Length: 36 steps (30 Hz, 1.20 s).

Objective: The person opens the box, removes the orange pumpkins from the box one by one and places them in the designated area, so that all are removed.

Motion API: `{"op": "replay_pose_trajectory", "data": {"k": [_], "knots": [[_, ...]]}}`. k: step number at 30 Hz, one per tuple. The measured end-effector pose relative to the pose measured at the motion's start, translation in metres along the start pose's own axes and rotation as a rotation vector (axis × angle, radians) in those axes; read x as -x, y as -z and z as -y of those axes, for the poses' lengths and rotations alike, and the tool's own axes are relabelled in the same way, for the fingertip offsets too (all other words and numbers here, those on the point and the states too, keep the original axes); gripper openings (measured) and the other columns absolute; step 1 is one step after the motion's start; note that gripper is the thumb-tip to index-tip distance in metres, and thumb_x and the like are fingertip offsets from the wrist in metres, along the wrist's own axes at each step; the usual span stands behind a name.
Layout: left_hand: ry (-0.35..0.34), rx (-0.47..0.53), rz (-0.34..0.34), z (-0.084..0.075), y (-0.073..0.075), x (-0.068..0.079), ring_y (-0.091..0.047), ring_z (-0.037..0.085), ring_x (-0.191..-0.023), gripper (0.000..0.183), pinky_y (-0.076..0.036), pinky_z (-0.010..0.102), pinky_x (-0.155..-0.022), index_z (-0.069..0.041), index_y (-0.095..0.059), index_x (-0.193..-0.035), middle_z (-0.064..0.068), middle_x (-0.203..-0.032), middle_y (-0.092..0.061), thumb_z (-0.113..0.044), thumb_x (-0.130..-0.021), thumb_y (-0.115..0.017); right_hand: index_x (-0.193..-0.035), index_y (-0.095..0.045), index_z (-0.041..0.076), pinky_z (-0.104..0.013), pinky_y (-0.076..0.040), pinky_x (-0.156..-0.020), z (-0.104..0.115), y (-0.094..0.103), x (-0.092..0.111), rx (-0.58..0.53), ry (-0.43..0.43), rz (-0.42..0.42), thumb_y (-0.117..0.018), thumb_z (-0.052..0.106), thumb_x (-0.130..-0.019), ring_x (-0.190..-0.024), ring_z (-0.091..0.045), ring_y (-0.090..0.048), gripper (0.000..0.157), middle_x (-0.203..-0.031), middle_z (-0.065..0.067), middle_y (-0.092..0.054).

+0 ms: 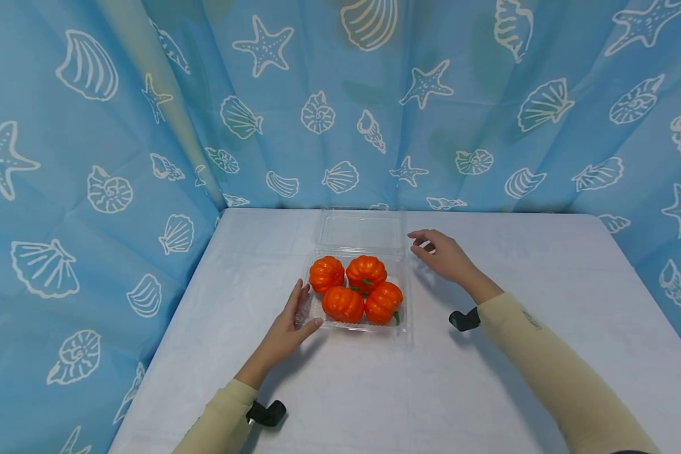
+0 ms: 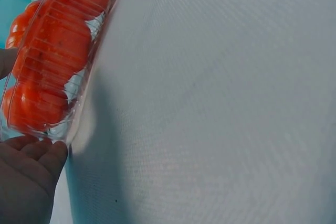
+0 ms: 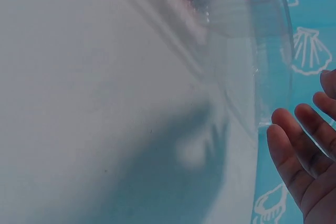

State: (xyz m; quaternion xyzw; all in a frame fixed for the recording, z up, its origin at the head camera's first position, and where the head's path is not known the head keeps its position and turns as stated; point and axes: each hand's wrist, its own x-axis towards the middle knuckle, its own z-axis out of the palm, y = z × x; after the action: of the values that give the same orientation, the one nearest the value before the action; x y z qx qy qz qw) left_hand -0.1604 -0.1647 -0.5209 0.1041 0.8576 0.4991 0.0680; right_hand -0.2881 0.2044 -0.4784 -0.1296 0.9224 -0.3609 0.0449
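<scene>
Left grip looks wide, touching the box of pumpkins at 8 o'clock; right grip hangs loose, 2 o'clock.

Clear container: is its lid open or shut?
Open. In the head view, the lid is folded back behind the base, leaving four orange pumpkins uncovered.

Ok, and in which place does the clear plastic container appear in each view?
Head: clear plastic container slightly below centre, lid open behind it.
Left wrist: upper left, cut off at the top.
Right wrist: upper right, cut off at the top.
Shared landmark: the orange pumpkins inside it.
</scene>
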Motion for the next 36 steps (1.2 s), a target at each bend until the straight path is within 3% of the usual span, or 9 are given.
{"op": "replay_pose_trajectory", "data": {"k": [10, 25, 29, 36], "knots": [[0.007, 0.002, 0.004, -0.003, 0.001, 0.002, -0.025, 0.028, -0.153, 0.096, -0.018, 0.055, -0.122, -0.015, -0.007, -0.165, 0.009, -0.167, -0.027, -0.029, -0.095, -0.071, -0.139, -0.059, 0.007, -0.047, -0.058, -0.092, 0.017, 0.000, 0.024, -0.045, 0.085, 0.013, -0.064, 0.021, -0.101, -0.107, -0.030, -0.064, 0.040, -0.126, -0.012, -0.064], [-0.015, 0.012, 0.000, 0.001, 0.001, 0.001, -0.026, 0.029, -0.153, 0.095, -0.019, 0.055, -0.122, -0.015, -0.007, -0.165, 0.011, -0.166, -0.028, -0.026, -0.096, -0.071, -0.130, -0.066, 0.012, -0.048, -0.057, -0.094, 0.039, -0.010, 0.052, -0.119, 0.278, 0.119, -0.074, 0.013, -0.094, -0.106, -0.024, -0.067, 0.037, -0.124, -0.015, -0.066], [-0.018, 0.013, -0.002, 0.000, 0.001, 0.001, -0.027, 0.029, -0.152, 0.095, -0.019, 0.055, -0.122, -0.016, -0.007, -0.165, 0.010, -0.166, -0.028, -0.027, -0.095, -0.071, -0.129, -0.068, 0.011, -0.051, -0.055, -0.097, 0.043, -0.016, 0.056, -0.143, 0.321, 0.180, -0.076, 0.017, -0.093, -0.111, -0.027, -0.065, 0.038, -0.125, -0.012, -0.066], [-0.014, 0.012, -0.004, 0.001, 0.000, 0.001, -0.026, 0.029, -0.152, 0.095, -0.019, 0.056, -0.122, -0.016, -0.008, -0.165, 0.011, -0.166, -0.029, -0.028, -0.095, -0.071, -0.126, -0.072, 0.023, -0.056, -0.049, -0.104, 0.046, -0.023, 0.058, -0.095, 0.321, 0.261, -0.078, 0.030, -0.091, -0.130, -0.030, -0.055, 0.037, -0.136, -0.004, -0.063]]}}
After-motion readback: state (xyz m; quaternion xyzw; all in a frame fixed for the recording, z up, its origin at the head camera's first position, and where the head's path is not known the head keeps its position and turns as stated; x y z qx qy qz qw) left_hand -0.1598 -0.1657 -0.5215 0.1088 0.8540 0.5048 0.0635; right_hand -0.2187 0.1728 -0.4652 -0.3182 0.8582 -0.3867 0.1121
